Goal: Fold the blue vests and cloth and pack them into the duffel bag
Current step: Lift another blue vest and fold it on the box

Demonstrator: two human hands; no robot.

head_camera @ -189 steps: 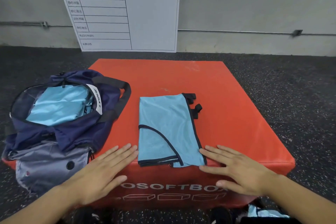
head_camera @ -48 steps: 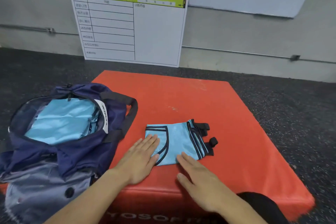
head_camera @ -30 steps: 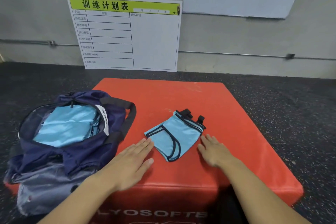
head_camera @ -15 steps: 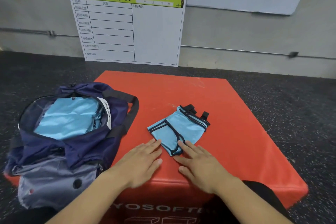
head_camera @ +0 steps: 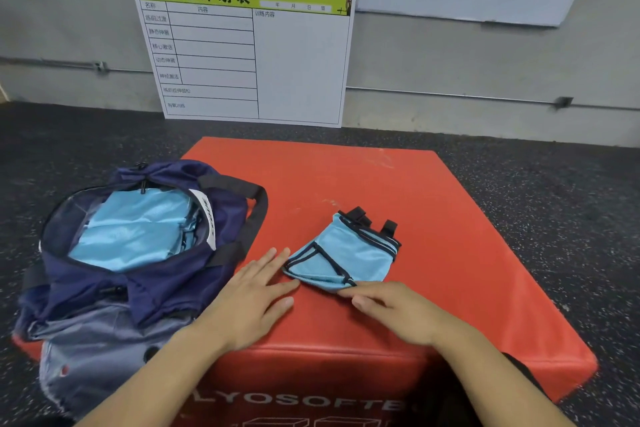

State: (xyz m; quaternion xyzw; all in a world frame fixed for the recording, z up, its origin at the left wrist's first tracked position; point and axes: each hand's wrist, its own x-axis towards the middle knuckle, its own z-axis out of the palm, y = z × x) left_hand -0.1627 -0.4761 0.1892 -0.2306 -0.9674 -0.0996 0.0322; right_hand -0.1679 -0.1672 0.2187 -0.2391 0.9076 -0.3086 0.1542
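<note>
Just beyond both hands, the folded blue vest (head_camera: 341, 258) is laid on the red soft box (head_camera: 433, 218). The left hand (head_camera: 254, 295) and right hand (head_camera: 394, 308) are spread flat, fingertips touching its near edge. The duffel bag (head_camera: 138, 253) is seen left of the left hand.

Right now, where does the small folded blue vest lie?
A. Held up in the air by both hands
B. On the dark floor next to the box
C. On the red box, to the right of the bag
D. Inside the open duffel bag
C: the folded blue vest lies flat on the red box, right of the duffel bag, with both hands beside its near edge.
</note>
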